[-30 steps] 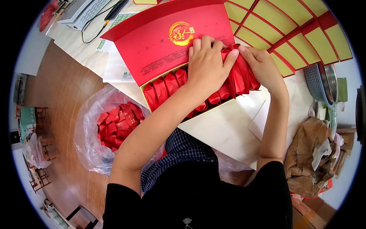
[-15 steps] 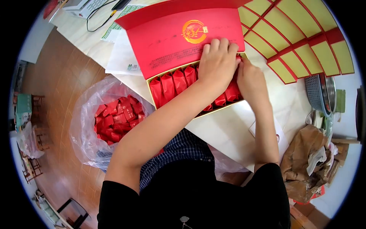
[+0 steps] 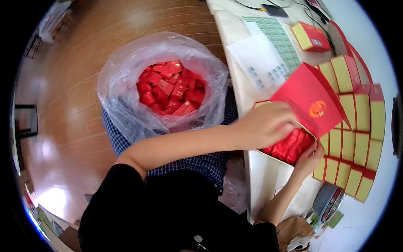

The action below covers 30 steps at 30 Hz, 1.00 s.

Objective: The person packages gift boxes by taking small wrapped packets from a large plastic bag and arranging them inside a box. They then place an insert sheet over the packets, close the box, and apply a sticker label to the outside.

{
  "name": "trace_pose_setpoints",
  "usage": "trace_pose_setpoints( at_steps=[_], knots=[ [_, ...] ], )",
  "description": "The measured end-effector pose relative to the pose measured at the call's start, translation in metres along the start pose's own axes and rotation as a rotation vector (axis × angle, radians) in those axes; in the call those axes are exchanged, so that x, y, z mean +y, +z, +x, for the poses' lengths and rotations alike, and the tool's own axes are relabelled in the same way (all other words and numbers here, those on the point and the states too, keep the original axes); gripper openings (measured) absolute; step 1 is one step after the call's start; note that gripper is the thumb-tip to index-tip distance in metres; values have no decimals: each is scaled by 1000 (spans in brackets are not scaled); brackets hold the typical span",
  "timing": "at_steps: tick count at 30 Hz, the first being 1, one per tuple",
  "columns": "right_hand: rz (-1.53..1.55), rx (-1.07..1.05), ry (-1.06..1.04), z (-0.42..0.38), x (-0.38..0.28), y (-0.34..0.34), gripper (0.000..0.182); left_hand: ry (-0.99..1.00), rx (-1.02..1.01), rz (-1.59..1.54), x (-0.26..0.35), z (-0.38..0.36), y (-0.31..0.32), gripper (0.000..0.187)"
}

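A red gift box (image 3: 280, 161) with a gold-edged rim stands at the table's edge, its printed lid (image 3: 300, 98) swung up. Red foil packets (image 3: 289, 147) lie side by side inside. My left hand (image 3: 265, 128) is over the box's left part, fingers curled and smeared by motion, hiding the packets beneath. At the right end my right hand (image 3: 308, 159) grips the wall, its fingers over the rim beside the last packets. Left of the table, a clear plastic bag (image 3: 121, 69) on my lap holds many loose red packets (image 3: 172, 86).
Stacked red-and-yellow boxes (image 3: 346, 145) line the table's right side. One more box (image 3: 310, 37) lies farther back, near a phone (image 3: 275, 10) and cables. White and green printed sheets (image 3: 260, 59) spread behind the open box. Brown paper (image 3: 294, 231) and a grey basket (image 3: 325, 201) are at the lower right.
The view has swung left towards the bag. My left hand has left the box's right end and lifted over its left part; my right hand stays at the right end.
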State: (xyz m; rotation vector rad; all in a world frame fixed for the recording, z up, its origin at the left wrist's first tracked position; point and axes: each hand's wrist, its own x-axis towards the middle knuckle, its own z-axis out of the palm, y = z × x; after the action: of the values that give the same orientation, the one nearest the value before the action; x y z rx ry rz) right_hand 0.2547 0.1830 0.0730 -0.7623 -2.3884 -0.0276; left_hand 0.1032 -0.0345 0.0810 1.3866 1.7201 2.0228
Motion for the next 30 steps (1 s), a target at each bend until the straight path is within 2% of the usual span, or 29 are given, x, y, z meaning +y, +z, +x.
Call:
trace_pose_setpoints(
  at_steps=[1,2,3,4,5,7,9,10,11,13,15,16,17,19,20,22,23,25,28,30],
  knots=[
    [-37,35,-17,2,-14,-9,25,-38,169,43,-4,-25,-24,15],
    [-8,67,-31,1,-24,-15,23,-252,240,36,-7,-52,-50,15],
    [94,103,-129,1,-47,-24,22,-361,341,87,-20,-79,-71,15],
    [204,106,-160,-3,-71,-28,20,-534,460,-36,-39,-114,-89,17],
    [311,108,-184,-11,-94,-31,18,-629,507,32,-49,-143,-108,21],
    [609,-22,-325,-35,-146,-28,18,-858,617,-9,-77,-209,-134,35],
    [794,-313,-508,-60,-210,-18,24,-961,739,-105,-91,-258,-145,51],
    [863,-450,-563,-72,-242,-6,30,-991,803,-134,-97,-278,-150,53],
    [955,-539,-597,-85,-269,15,31,-1018,872,-163,-101,-291,-153,55],
    [932,-628,-567,-118,-310,67,25,-1016,906,-161,-101,-304,-158,55],
    [954,-872,-331,-156,-336,133,23,-1011,971,-156,-99,-314,-165,55],
    [975,-976,-232,-173,-346,168,29,-994,964,-130,-98,-315,-165,55],
    [882,-974,-291,-183,-356,193,45,-979,958,-105,-97,-317,-166,54],
    [746,-829,-450,-207,-375,234,66,-963,977,-99,-99,-322,-166,53],
    [747,-843,-472,-210,-383,244,66,-923,959,-101,-102,-327,-164,53],
    [616,-1002,-400,-219,-396,256,81,-866,934,-86,-100,-329,-162,52],
    [606,-945,-416,-221,-401,259,79,-867,917,-86,-100,-330,-161,51],
    [590,-1117,-381,-218,-403,264,73,-878,923,-71,-102,-330,-162,51],
    [468,-1201,-480,-214,-407,266,65,-865,948,-71,-109,-332,-160,50],
    [537,-1189,-475,-213,-401,275,60,-878,948,-92,-102,-324,-163,50]
  ],
)
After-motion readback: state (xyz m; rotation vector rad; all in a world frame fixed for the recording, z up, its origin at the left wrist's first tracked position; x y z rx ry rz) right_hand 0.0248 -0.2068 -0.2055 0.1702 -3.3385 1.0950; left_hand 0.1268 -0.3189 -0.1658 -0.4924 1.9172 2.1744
